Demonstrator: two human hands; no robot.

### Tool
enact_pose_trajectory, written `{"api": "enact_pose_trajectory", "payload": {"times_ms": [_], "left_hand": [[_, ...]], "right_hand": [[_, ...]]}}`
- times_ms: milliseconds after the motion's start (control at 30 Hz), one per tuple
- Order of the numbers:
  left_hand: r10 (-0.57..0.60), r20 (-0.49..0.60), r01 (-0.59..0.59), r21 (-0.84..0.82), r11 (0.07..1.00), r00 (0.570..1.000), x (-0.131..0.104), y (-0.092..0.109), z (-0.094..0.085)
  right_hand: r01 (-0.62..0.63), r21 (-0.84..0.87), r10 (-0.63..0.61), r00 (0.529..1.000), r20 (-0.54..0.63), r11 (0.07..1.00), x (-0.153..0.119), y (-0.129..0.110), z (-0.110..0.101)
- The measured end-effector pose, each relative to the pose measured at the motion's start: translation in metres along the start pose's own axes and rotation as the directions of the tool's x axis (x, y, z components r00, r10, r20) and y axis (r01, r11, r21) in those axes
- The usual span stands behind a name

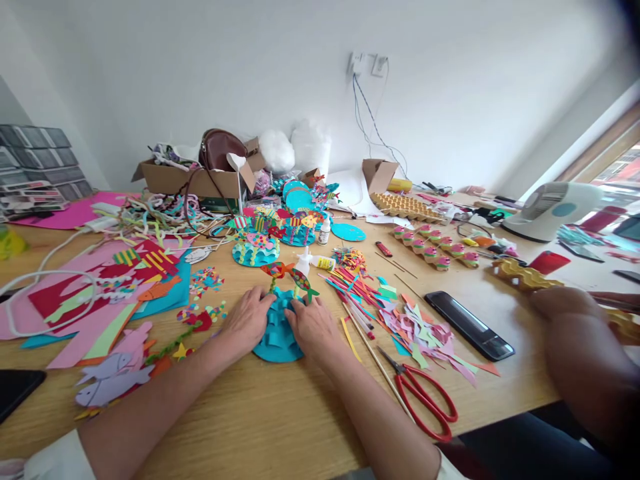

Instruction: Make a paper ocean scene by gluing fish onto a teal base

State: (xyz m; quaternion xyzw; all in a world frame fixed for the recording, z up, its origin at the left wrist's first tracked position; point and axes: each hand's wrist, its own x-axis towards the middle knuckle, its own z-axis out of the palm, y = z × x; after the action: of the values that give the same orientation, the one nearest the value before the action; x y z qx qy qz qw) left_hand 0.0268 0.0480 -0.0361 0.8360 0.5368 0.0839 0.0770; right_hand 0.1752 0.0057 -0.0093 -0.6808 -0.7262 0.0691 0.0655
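A blue paper craft (279, 343) stands on the table in front of me, a round base with wavy paper strips on top. Paper fish (277, 270) in orange and green rise from it on twisted stems. My left hand (251, 315) grips its left side, fingertips near a stem. On the opposite side my right hand (314, 325) has its fingers curled against the wavy strips. Some fingertips are hidden behind the paper. Just behind are a white glue bottle (304, 259) and a similar finished-looking fish craft (256, 250).
Red-handled scissors (425, 400), a thin stick (377, 363), paper scraps (415, 327) and a black phone (470, 325) lie to the right. Coloured paper (55, 303) and fish cutouts (113, 380) cover the left. Another person's arm (575, 333) rests at the right edge.
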Motion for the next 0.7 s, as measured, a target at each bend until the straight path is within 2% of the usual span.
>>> {"api": "enact_pose_trajectory", "payload": {"times_ms": [467,700], "left_hand": [[0.049,-0.014,-0.049,-0.003,0.999,0.999,-0.0006,0.0,-0.0025],[0.012,-0.009,-0.012,-0.006,1.0,1.0,-0.0007,0.0012,-0.0017]], "right_hand": [[-0.019,-0.001,0.019,1.0,-0.007,1.0,-0.0003,-0.0008,0.0015],[-0.029,-0.002,0.029,1.0,0.001,1.0,0.0012,-0.0012,0.002]]}}
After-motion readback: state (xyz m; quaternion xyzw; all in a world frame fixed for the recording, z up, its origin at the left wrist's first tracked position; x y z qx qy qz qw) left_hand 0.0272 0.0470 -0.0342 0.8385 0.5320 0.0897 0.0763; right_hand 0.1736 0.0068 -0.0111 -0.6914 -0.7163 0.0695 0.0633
